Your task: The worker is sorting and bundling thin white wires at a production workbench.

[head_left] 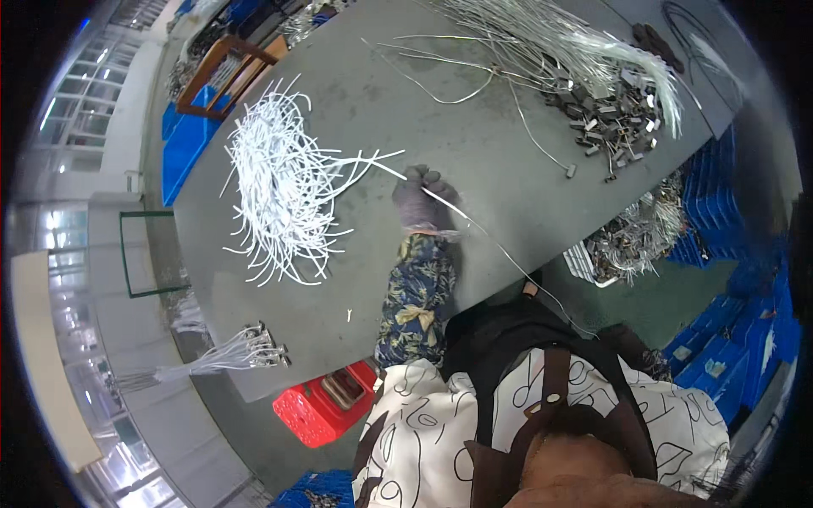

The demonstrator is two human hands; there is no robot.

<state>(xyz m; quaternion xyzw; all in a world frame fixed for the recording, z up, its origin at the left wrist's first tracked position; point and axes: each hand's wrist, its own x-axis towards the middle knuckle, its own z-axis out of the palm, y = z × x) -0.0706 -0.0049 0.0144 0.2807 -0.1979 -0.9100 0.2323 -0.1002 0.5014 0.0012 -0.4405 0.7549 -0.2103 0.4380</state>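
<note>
My left hand (419,199), in a greyish glove, is closed on a white tube (439,200) above the middle of the table. From the tube a thin pale wire (517,264) runs down past the table edge toward my right side. My right hand (625,340) is low beside my body, near the wire's far end. It looks dark and blurred, and its fingers cannot be made out. Left of my left hand lies a big heap of cut white tubes (279,186), a few of them reaching toward it.
Wires with metal end pieces (614,118) are piled at the far right of the grey table (356,110). A wire bundle (246,351) lies at the near left edge. Below stand a red stool-like box (318,415), a filled white basket (584,264) and blue crates (720,186).
</note>
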